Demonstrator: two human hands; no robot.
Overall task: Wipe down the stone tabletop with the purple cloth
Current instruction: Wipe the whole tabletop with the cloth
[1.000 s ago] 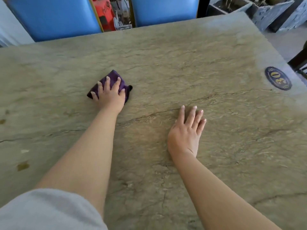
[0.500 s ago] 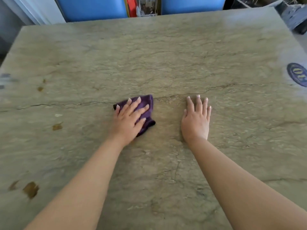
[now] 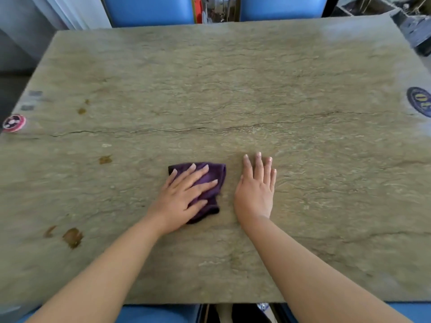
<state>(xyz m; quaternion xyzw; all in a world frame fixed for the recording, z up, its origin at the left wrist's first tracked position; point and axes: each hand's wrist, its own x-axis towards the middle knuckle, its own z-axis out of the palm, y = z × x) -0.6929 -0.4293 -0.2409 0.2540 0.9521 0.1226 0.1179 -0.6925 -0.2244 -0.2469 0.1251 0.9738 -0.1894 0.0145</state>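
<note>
I see my left hand point(image 3: 186, 197) spread flat on the purple cloth point(image 3: 211, 183), fingers splayed and pressing it down rather than clutching it; the cloth sits bunched near the middle of the stone tabletop point(image 3: 233, 89), toward the near edge. My right hand point(image 3: 256, 190) lies just beside the cloth, palm down on bare stone, empty, fingers extended and bracing

The risks I judge from here: the cloth is only pinned by pressure, so a quick stroke could let it slip from under my palm or roll into a tighter wad that cleans a narrow strip. The brown stains point(image 3: 72, 237) to the left and the smaller spots point(image 3: 105, 159) look untouched; a light pass may smear them instead of lifting them. The long crack point(image 3: 186, 129) across the slab could snag the fabric or trap grime. A wide sweep left might also knock the pink round object point(image 3: 14, 122) off the table edge
</note>
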